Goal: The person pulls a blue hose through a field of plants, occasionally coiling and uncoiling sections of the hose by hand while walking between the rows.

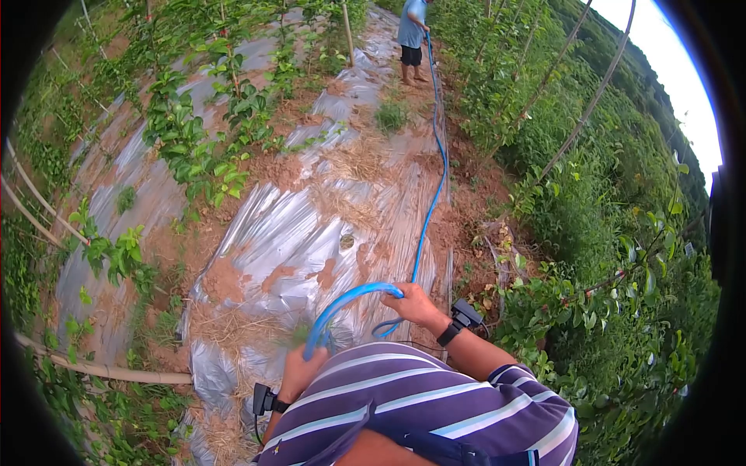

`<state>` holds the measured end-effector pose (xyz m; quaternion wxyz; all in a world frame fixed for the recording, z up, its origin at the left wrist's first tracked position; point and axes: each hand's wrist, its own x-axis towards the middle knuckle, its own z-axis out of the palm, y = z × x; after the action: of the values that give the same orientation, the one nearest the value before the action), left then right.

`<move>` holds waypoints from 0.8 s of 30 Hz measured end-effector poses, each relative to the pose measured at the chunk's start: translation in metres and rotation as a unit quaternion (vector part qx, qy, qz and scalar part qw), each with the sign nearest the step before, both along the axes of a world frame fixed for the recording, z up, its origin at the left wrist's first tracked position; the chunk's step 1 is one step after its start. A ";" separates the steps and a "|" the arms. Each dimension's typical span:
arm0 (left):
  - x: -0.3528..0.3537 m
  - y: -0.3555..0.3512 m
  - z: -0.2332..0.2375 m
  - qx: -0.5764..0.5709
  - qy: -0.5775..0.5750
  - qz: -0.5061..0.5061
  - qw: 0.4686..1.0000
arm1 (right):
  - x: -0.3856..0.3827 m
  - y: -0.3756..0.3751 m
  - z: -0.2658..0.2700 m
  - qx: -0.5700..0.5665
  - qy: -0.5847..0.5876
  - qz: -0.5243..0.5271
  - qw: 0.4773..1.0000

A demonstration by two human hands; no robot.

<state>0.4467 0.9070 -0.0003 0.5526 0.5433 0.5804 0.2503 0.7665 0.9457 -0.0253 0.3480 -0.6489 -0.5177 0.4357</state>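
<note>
A blue hose [444,155] runs down the path from a person farther off and bends into an arch between my two hands. My right hand [418,304] is closed around the hose at the right end of the arch. Lower and to the left, my left hand [301,371] grips the other end of the arch, close to my striped shirt. A small loop of hose hangs just below my right hand. Silver plastic film [272,233] covers the ground ahead, with straw and soil on it.
A person [412,35] in a blue top stands at the far end of the path, holding the hose. Leafy plants [183,124] and poles line the left. Dense bushes [598,186] slope down on the right. A bamboo pole [116,373] lies at the lower left.
</note>
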 end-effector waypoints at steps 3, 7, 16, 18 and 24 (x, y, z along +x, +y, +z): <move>-0.003 0.000 -0.007 0.003 -0.004 0.001 1.000 | -0.003 -0.004 -0.009 0.011 0.014 0.005 1.000; -0.007 0.000 -0.010 0.038 0.025 -0.017 0.999 | -0.001 -0.014 -0.033 -0.041 0.027 -0.006 0.999; -0.007 0.002 -0.013 0.028 0.042 -0.027 0.998 | -0.003 -0.027 -0.036 -0.104 0.072 -0.014 0.992; -0.006 0.003 -0.010 0.022 0.047 -0.027 0.998 | -0.001 -0.026 -0.042 -0.111 0.067 -0.012 0.992; -0.005 0.006 -0.004 0.022 0.051 -0.029 0.998 | 0.001 -0.025 -0.033 -0.136 0.034 -0.006 0.990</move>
<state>0.4419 0.9133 -0.0043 0.5174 0.5842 0.5858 0.2189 0.7678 0.9207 -0.0583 0.2765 -0.6777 -0.4377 0.5222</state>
